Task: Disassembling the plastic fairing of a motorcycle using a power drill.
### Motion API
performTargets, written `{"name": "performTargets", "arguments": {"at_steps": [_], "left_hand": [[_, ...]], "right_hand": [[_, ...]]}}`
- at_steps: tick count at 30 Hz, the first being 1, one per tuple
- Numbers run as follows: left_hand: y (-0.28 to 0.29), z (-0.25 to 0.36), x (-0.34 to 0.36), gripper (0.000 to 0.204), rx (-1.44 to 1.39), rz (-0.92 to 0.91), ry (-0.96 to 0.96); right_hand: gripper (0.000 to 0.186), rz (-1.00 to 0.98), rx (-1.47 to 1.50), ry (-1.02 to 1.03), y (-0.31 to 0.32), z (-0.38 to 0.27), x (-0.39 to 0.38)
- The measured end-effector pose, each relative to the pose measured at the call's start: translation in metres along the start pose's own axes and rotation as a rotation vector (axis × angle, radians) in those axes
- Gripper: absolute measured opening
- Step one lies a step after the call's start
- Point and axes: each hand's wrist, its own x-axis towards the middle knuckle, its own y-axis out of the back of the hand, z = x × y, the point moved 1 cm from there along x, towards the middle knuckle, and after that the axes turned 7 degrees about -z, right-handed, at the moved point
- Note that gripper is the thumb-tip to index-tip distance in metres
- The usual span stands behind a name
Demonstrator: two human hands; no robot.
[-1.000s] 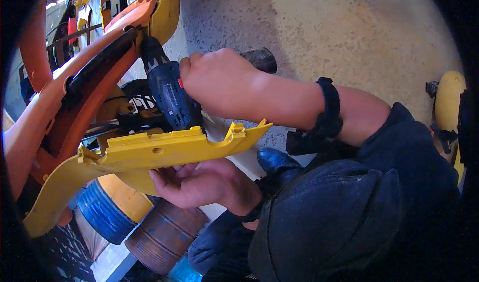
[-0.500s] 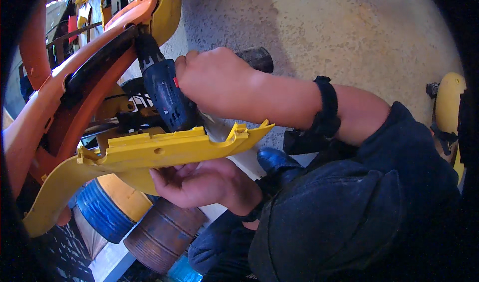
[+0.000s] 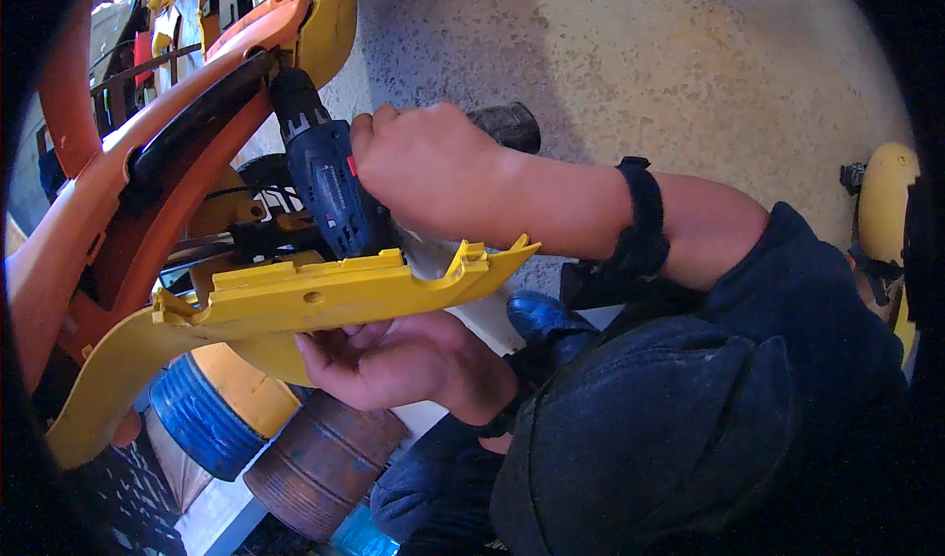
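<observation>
My right hand point(image 3: 423, 157), a fist in the upper middle, grips a dark blue cordless drill point(image 3: 335, 182) with a red switch on its side. The drill's chuck is up against the rim of an orange body panel point(image 3: 148, 153), where it meets a yellow part point(image 3: 330, 25); the bit's tip is hidden. Below, my left hand point(image 3: 389, 359) is palm up, with curled fingers on the lower edge of a long curved yellow plastic panel point(image 3: 315, 295). Some of its fingers are hidden behind that panel. The panel's upper edge overlaps the drill's rear end.
A blue and yellow drum point(image 3: 212, 408) and a rusty brown drum point(image 3: 325, 463) stand at the lower left. Fingertips point(image 3: 128, 426) show by the yellow panel's left end. A dark cap point(image 3: 650, 428) fills the lower right. Rough concrete floor point(image 3: 669, 44) extends behind.
The drill and my right hand have shifted very slightly to the right. My left hand and the yellow plastic panel look almost unmoved.
</observation>
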Motion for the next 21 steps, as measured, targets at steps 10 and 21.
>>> {"name": "performTargets", "arguments": {"at_steps": [10, 21], "left_hand": [[0.001, 0.001, 0.000, 0.042, 0.013, -0.010, 0.004], [0.000, 0.003, 0.001, 0.042, -0.019, -0.025, 0.011]], "right_hand": [[0.033, 0.063, -0.028, 0.031, -0.003, 0.005, 0.003], [0.037, 0.004, -0.015, 0.047, 0.003, 0.002, 0.002]]}}
